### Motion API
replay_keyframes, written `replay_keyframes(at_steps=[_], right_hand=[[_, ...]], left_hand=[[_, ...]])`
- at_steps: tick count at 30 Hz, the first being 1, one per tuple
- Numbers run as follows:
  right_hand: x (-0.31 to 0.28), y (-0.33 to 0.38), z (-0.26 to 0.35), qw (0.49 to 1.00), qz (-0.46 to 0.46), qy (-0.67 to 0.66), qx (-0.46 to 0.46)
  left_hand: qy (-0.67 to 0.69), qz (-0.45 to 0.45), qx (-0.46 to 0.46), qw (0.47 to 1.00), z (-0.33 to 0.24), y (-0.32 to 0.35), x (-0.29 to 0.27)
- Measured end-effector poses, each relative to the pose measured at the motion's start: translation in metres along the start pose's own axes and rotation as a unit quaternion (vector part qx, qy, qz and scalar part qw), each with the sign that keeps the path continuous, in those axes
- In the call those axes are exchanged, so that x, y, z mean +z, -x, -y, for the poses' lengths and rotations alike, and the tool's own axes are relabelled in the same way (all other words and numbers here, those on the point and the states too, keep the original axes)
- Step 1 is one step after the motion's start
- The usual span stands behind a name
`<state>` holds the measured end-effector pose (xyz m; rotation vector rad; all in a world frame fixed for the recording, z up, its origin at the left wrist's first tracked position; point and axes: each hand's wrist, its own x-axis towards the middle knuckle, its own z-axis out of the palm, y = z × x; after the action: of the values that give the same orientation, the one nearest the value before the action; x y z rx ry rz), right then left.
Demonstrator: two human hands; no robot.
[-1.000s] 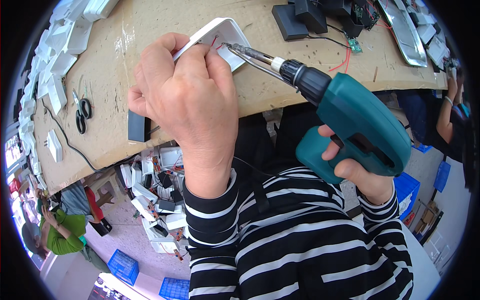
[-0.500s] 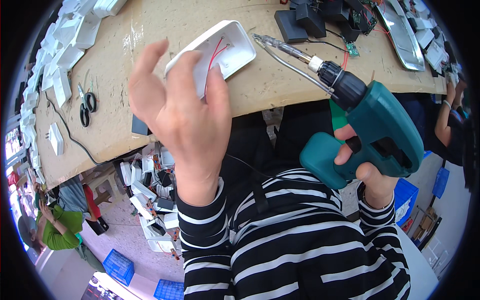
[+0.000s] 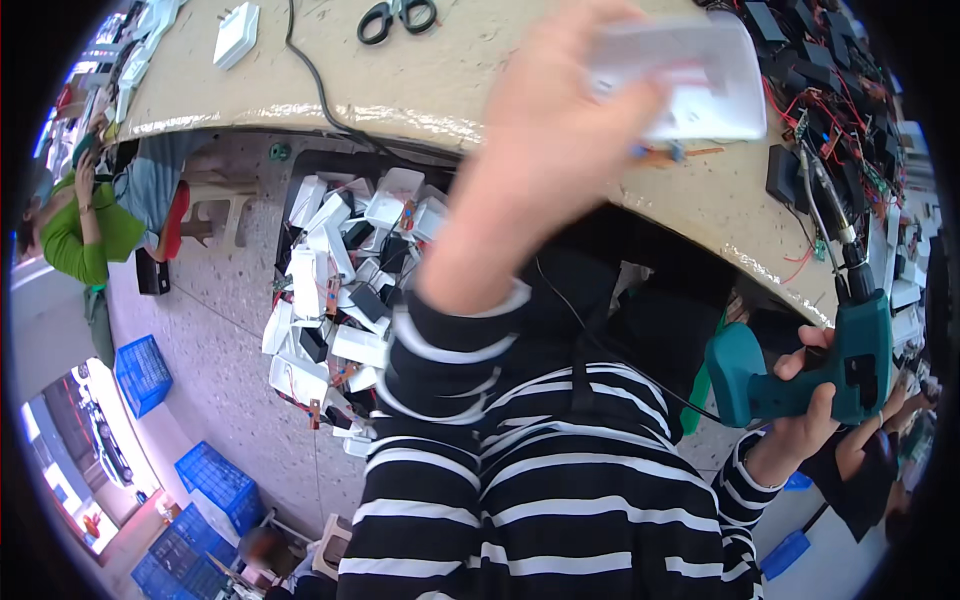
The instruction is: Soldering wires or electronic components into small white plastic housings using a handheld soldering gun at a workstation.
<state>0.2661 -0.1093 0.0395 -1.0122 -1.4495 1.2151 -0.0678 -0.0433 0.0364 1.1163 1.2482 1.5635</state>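
Nearest the body, on the near side of the white case [image 3: 715,95] and to its right, the right hand [image 3: 808,400] is wrapped around the handle of a teal soldering gun [image 3: 868,350]. The gun's long axis runs away from the body, its thin tip aimed outward and slightly left. It looks rigid and fairly weighty; the handle is the place to hold, since the tip is probably hot.

Farther out, at the case's left end, is the left hand [image 3: 560,115], badly blurred. Its thumb overlaps the case, but whether it is pinching the wall cannot be told.

The case is over the tabletop [image 3: 460,60], its hollow side seemingly facing up and its long axis apparently running left to right, rounded corners at the right. It is likely light, stiff and smooth, perhaps slippery, and best held by a side wall.

Black boxes [image 3: 787,175] crowd the case's right; scissors [image 3: 398,10] lie well to its left.
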Motion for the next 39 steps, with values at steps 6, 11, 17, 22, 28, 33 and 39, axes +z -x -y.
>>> replay_keyframes(at_steps=[6, 11, 17, 22, 28, 33, 39], right_hand=[[0.004, -0.005, 0.0, 1.0, 0.013, -0.026, -0.002], [0.005, -0.005, -0.001, 1.0, 0.011, -0.021, 0.005], [0.001, -0.003, -0.001, 1.0, 0.014, -0.015, 0.012], [0.001, -0.002, 0.003, 1.0, -0.002, -0.003, 0.002], [0.016, -0.011, 0.006, 0.999, -0.035, -0.031, 0.003], [0.007, -0.006, -0.001, 0.993, -0.036, -0.115, 0.001], [-0.007, -0.01, -0.011, 0.979, -0.025, -0.201, 0.01]], left_hand=[[-0.02, 0.011, -0.057, 0.998, -0.035, 0.038, -0.115], [-0.174, 0.056, -0.27, 0.946, 0.008, 0.084, -0.152], [-0.597, 0.084, -0.096, 0.792, 0.09, 0.136, -0.176], [-0.706, 0.058, -0.138, 0.692, 0.088, 0.131, -0.185], [-0.647, 0.075, -0.123, 0.749, 0.079, 0.131, -0.197], [-0.598, 0.091, -0.158, 0.781, 0.036, 0.117, -0.189], [-0.331, 0.223, -0.065, 0.915, -0.052, 0.014, -0.084]])
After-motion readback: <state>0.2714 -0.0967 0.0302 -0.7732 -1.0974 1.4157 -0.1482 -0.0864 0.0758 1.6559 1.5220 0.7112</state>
